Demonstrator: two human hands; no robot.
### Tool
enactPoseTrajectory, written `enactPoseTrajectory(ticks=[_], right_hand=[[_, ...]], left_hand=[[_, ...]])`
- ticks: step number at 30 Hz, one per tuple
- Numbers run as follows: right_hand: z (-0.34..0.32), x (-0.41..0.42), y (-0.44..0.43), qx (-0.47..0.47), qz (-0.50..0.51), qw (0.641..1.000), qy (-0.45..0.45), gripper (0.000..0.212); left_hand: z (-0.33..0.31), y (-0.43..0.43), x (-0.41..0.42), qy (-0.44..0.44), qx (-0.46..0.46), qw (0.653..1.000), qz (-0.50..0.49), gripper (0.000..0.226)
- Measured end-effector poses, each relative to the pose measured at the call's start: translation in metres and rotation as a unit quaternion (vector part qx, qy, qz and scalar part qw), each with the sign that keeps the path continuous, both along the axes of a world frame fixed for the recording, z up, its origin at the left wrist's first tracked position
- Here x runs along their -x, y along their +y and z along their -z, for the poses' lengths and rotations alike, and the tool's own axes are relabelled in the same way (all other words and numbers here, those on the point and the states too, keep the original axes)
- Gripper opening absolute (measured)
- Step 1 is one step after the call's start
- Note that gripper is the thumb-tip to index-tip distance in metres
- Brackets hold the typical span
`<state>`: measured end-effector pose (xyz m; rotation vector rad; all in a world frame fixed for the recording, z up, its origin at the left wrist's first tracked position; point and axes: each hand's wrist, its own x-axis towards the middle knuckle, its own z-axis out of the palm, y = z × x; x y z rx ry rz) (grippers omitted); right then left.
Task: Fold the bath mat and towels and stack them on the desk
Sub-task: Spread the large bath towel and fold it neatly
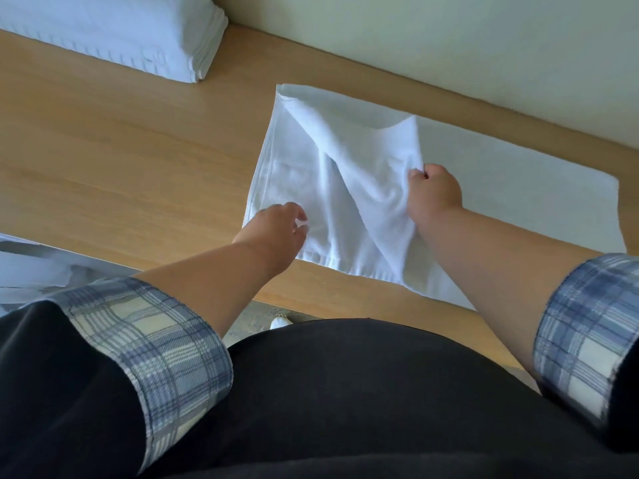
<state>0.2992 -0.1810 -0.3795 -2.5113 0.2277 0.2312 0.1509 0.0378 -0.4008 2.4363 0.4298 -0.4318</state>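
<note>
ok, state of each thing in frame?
towel: flat on desk, half folded, one fold lifted
folded stack: neat, far left on desk
left hand: pinches towel's near edge
right hand: grips the lifted fold

my left hand [276, 229] sits just toward 9 o'clock of centre, its bare left forearm [214, 285] coming in from 7 o'clock. its fingers curl lightly and pinch the near edge of the towel [345, 160]. my right hand [434, 195] sits at 2 o'clock, its right forearm [501, 250] coming in from 4 o'clock. it makes a fist, knuckles up, gripping a raised fold of that towel. the hands are apart.
</note>
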Motion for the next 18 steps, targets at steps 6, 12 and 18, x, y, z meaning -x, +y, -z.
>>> enactPoseTrajectory(ticks=[6, 12, 18], right_hand=[[0.006, -0.002, -0.013, 0.012, 0.105, 0.991, 0.083, 0.039], [-0.013, 0.061, 0.064, -0.091, -0.295, 0.951, -0.026, 0.037], [0.012, 0.062, 0.088, 0.022, -0.320, 0.943, 0.092, 0.059]], left_hand=[[0.009, -0.009, 0.001, 0.005, -0.088, 0.996, -0.001, 0.040], [0.015, 0.022, -0.004, 0.083, -0.053, 0.960, -0.264, 0.063], [0.013, 0.047, -0.006, 0.078, -0.021, 0.979, -0.189, 0.013]])
